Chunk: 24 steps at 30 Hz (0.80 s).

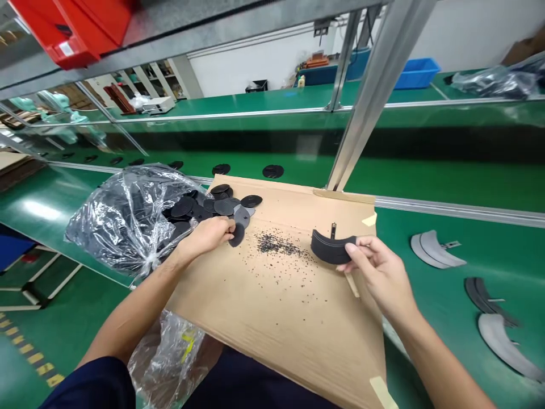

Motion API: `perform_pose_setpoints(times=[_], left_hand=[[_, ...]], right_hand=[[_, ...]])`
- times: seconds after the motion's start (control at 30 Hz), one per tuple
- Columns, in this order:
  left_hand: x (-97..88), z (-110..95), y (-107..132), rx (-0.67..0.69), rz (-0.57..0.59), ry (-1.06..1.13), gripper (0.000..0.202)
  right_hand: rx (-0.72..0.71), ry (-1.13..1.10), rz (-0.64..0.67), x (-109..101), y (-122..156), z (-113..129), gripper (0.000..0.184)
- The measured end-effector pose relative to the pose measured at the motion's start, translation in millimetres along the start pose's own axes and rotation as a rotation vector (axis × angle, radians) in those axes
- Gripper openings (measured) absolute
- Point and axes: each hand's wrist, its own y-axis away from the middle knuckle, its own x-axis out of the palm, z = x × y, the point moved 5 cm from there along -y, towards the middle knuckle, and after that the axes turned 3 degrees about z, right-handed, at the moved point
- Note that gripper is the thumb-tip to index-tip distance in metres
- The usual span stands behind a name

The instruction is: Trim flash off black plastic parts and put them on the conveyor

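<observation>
My right hand (377, 270) pinches a curved black part (330, 250) at its right end, above the cardboard sheet (272, 324). A short bracket with a small slotted tip stands up behind the curve. On the left side of the cardboard, my left hand (208, 234) has its fingers closed at the edge of a thin black disc (237, 234); the fingertips are partly hidden. Beyond it lies a loose pile of black and grey discs (223, 207), spilling from a clear plastic bag (123, 221). Tiny black bits (276, 244) are scattered between my hands.
Grey curved parts (434, 250) and a black curved part (485, 295) lie on the green bench at right. Several black discs, one (273, 171) straight ahead, line the green surface behind the cardboard. A metal post (370, 96) rises at the cardboard's back edge. A red bin (80, 34) sits overhead.
</observation>
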Motion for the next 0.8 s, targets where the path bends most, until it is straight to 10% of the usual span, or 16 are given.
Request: perform_pose_setpoints(times=[0.13, 0.27, 0.5, 0.8], left_hand=[[-13.1, -7, 9, 0.049, -0.086, 0.1, 0.014], [-23.1, -31, 15, 0.215, -0.222, 0.808, 0.02], [20.6, -116, -11, 0.279, 0.362, 1.962, 0.029], [48.0, -122, -26, 0.177, 0.311, 1.984, 0.03]], right_hand=[[-0.028, -0.048, 0.016, 16, -6, -9, 0.05], [0.011, -0.075, 0.057, 25, -2, -21, 0.052], [0.055, -0.135, 0.133, 31, 13, -29, 0.048], [0.068, -0.068, 0.183, 35, 23, -32, 0.04]])
